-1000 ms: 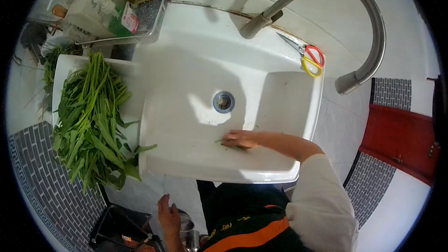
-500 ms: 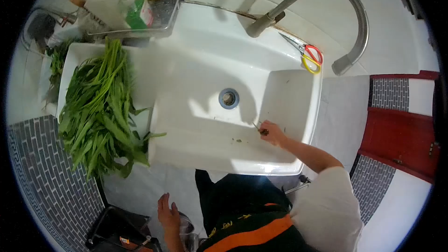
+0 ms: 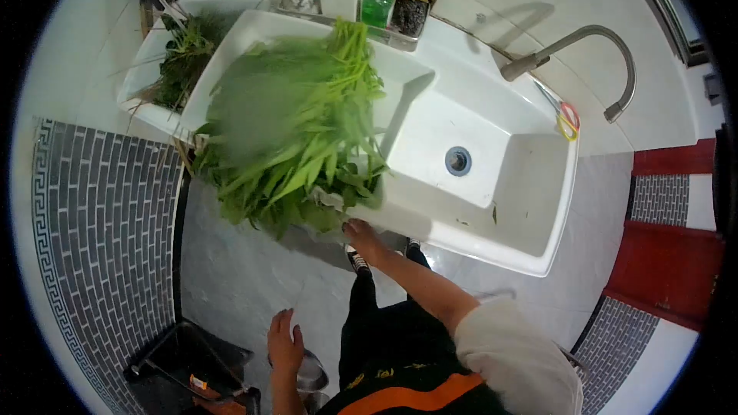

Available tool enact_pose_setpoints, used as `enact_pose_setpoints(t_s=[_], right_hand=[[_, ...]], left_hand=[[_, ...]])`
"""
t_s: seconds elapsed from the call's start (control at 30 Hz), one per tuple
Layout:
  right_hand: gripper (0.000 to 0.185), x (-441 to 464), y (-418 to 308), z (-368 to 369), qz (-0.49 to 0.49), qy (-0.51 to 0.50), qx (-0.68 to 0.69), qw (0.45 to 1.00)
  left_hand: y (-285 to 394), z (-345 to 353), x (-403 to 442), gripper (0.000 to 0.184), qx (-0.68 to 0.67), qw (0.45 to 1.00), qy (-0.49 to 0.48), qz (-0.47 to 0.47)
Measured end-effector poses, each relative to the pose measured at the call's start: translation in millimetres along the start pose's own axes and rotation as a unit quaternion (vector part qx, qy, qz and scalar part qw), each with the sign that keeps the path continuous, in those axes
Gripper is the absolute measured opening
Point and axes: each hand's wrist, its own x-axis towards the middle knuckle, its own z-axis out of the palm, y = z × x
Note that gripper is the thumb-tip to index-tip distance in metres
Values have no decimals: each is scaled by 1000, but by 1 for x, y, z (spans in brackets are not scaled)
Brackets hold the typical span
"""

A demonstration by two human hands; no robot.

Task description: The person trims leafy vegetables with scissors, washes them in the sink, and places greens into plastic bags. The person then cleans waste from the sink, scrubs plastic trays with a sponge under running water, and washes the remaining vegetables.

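A big heap of long-stemmed leafy greens [image 3: 307, 161] covers the drainboard side of the white sink [image 3: 500, 234], its leaves hanging over the front edge. My right hand [image 3: 364, 240] is at that front edge, beside the lowest leaves. Its fingers point towards the greens and look open, with nothing visible in them; whether they touch the leaves I cannot tell. Low down, my left hand [image 3: 284, 344] hangs open with thumb and fingers apart, over a round metal container [image 3: 311, 373]. A small green leaf scrap [image 3: 494, 213] and a few bits lie inside the basin.
Scissors [image 3: 567, 119] with red and yellow handles lie on the sink's back right corner, near the curved faucet [image 3: 592, 31]. A green soap bottle [image 3: 377, 0] stands on the back ledge. More greens [image 3: 184, 58] fill a second basin, left. A black bin [image 3: 188, 361] stands below.
My right hand has gone from the basin's front right, where it held something small and dark, left to the greens. The view has swung left. A leaf scrap now shows in the basin.
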Motion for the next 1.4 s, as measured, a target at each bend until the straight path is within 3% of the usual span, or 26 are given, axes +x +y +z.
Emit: enact_pose_setpoints(t_s=[0.03,0.07,0.1,0.13,0.17,0.23,0.3,0.37,0.4,0.47,0.5,0.57,0.6,0.67,0.8,0.87,0.93,1.0,1.03,1.1,1.13,1.2,1.27,1.33,1.37,1.4], right_hand=[[35,7,-4,21,100,63,190,975],[36,10,-8,22,140,91,254,953],[36,7,-12,21,138,97,226,959],[33,0,-12,-24,26,5,15,1000],[33,-9,-10,-69,44,7,-2,999],[30,-33,-1,-145,45,94,259,960],[28,-51,43,-186,212,78,207,952],[30,-77,123,-209,239,442,206,840],[31,-87,156,-240,394,421,283,767],[38,-111,284,-219,417,530,89,733],[40,-120,324,-230,405,527,31,746],[45,-129,377,-250,359,474,66,802],[50,-131,397,-253,283,464,83,835],[53,-126,419,-256,325,403,114,848],[46,-142,443,-223,280,320,157,891],[40,-155,437,-210,228,274,131,925],[41,-156,425,-221,318,359,202,854],[43,-144,427,-260,268,460,163,831],[46,-136,422,-281,224,475,196,828],[47,-126,425,-289,190,406,207,870],[47,-120,437,-274,162,381,176,893],[47,-123,436,-271,166,394,144,892],[46,-138,429,-270,221,299,197,907],[43,-158,404,-242,246,342,124,899],[45,-165,380,-221,302,393,94,863],[37,-173,353,-199,410,368,120,826]], left_hand=[[-6,-4,-3,34,-1,1000,5,7],[-12,-9,-5,33,-2,1000,13,4],[-15,-12,-5,33,-6,1000,19,6],[-16,-12,-3,33,-12,999,19,25],[-17,-11,0,33,-18,999,22,15],[-14,-8,11,33,-48,997,38,39],[7,-14,28,34,-37,995,41,78],[30,-21,41,34,-18,994,54,98],[45,-25,47,35,-27,990,65,119],[74,-38,53,35,-28,987,97,127],[91,-46,56,34,-25,983,107,149],[115,-50,61,30,-12,974,149,170],[130,-55,64,30,-3,973,170,158],[164,-69,74,29,18,933,269,238],[243,-101,127,37,-3,894,337,295],[274,-112,158,43,-15,916,316,247],[300,-122,193,55,-6,930,280,240],[317,-125,236,77,50,965,200,161],[316,-127,265,77,54,966,195,161],[304,-135,321,101,242,969,20,43],[303,-140,336,101,244,968,20,49],[299,-147,357,118,357,912,-194,-50],[280,-139,370,125,372,899,-226,-48],[268,-135,375,127,383,901,-201,14],[273,-138,372,124,385,903,-188,40],[277,-143,370,124,384,902,-195,44]])
